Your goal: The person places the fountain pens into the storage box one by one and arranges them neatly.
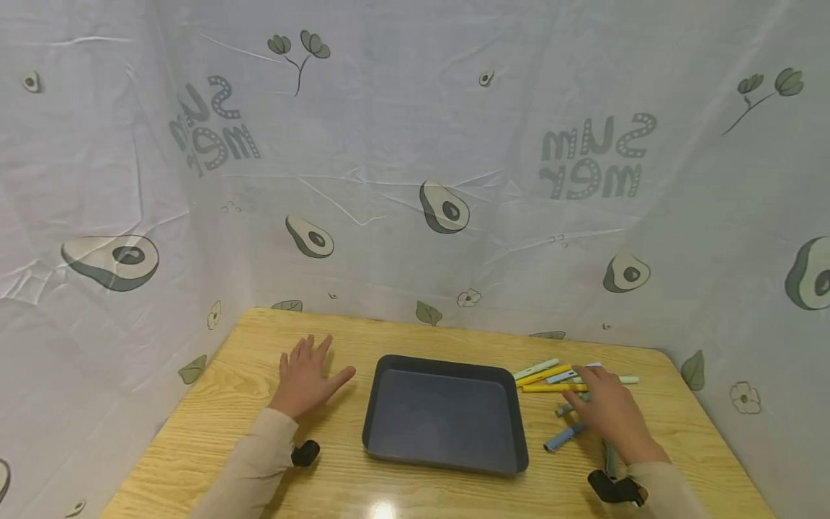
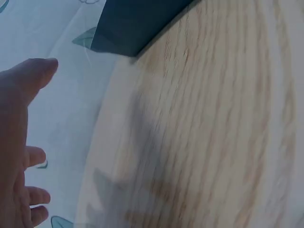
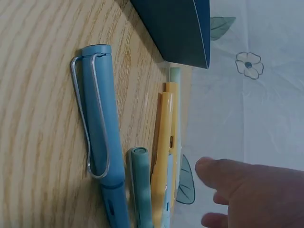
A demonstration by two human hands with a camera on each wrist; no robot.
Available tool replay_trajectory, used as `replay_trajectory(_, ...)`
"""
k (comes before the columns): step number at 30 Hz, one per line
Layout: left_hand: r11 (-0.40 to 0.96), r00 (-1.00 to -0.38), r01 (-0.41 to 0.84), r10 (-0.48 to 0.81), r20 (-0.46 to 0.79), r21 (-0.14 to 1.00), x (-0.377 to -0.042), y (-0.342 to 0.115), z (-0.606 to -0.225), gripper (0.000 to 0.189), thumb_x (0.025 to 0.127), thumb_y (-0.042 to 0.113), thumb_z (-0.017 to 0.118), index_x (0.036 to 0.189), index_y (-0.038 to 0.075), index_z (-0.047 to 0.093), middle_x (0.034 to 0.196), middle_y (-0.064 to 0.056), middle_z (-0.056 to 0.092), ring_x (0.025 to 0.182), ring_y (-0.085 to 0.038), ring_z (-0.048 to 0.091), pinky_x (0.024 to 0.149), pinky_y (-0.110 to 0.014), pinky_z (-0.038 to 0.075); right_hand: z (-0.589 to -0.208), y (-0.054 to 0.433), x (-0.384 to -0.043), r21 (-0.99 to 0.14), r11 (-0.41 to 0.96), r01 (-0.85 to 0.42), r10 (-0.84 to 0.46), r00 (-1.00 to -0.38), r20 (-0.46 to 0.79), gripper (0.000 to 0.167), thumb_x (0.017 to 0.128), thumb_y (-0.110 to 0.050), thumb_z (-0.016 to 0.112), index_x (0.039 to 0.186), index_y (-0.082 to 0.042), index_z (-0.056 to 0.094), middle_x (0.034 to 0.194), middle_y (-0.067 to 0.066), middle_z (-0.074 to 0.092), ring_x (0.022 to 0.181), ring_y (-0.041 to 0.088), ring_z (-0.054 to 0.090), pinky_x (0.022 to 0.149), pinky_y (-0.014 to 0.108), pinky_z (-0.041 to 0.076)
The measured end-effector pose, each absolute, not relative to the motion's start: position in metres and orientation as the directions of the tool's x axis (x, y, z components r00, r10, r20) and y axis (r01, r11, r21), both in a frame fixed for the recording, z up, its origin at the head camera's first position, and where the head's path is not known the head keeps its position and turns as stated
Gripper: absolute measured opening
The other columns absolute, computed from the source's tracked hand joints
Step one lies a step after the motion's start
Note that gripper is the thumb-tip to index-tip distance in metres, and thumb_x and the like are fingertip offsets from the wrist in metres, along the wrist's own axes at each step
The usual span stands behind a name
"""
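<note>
My left hand (image 1: 305, 378) hovers over the table left of a dark shallow tray (image 1: 447, 418), fingers spread and holding nothing. To the tray's right, my right hand (image 1: 612, 414) is above a loose group of pens, with its thumb and fingers apart. Nearest the camera in the right wrist view lies a blue pen (image 3: 102, 118) with a wire clip. Beside it are a green pen (image 3: 141, 185) and yellow pens (image 3: 164, 128). Pale green pens (image 1: 537, 369) and a light blue pen (image 1: 559, 376) lie farther back. The right hand hides part of the group.
A wood-grain table (image 1: 337, 490) carries everything. Behind it and at both sides hangs a pale curtain (image 1: 389, 144) printed with avocados. The tray's raised rim (image 1: 447, 362) stands between the two hands. Another dark green pen (image 1: 610, 460) lies under the right wrist.
</note>
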State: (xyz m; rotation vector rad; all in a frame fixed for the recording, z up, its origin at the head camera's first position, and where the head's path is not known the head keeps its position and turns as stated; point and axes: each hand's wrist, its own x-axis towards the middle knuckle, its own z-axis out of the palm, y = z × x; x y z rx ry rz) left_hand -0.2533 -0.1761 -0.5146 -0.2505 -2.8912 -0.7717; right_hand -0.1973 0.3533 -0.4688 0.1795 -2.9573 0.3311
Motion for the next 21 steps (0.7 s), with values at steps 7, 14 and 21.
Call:
replay_trajectory(7,0.692,-0.980,0.181,0.183,0.073,0.699,-0.247,-0.167,-0.507,0.098,0.093,0.068,0.063,0.165,0.013,0.025,0.167,-0.026,0.022,0.152,-0.049,0.021,0.115,-0.071,0.028,-0.473,0.347,-0.208,-0.205,0.960,-0.191,-0.162,-0.975,0.150,0.043,0.093,-0.016,0.077,0.129,0.004,0.065,0.120,0.030,0.064,0.110,0.053,0.061,0.082,0.062,0.054)
replay_trajectory(14,0.502,-0.980,0.106,0.200,0.004,0.858,-0.248,-0.161,-0.506,0.090,0.095,0.052,0.072,0.165,0.016,0.027,0.162,-0.019,0.037,0.141,-0.042,0.046,0.100,-0.055,0.052,-0.475,0.339,-0.214,-0.173,0.960,-0.220,-0.199,-0.972,0.127,0.042,0.091,-0.016,0.079,0.127,0.001,0.067,0.118,0.025,0.066,0.105,0.048,0.064,0.078,0.059,0.056)
replay_trajectory(21,0.285,-0.959,-0.059,0.250,-0.134,0.957,-0.244,-0.152,-0.506,0.077,0.100,0.027,0.071,0.162,0.009,0.030,0.149,-0.028,0.048,0.129,-0.043,0.055,0.082,-0.048,0.061,-0.477,0.334,-0.219,-0.178,0.948,-0.264,-0.243,-0.961,0.130,0.032,0.091,-0.013,0.079,0.119,-0.001,0.071,0.112,0.019,0.069,0.101,0.041,0.066,0.080,0.056,0.057)
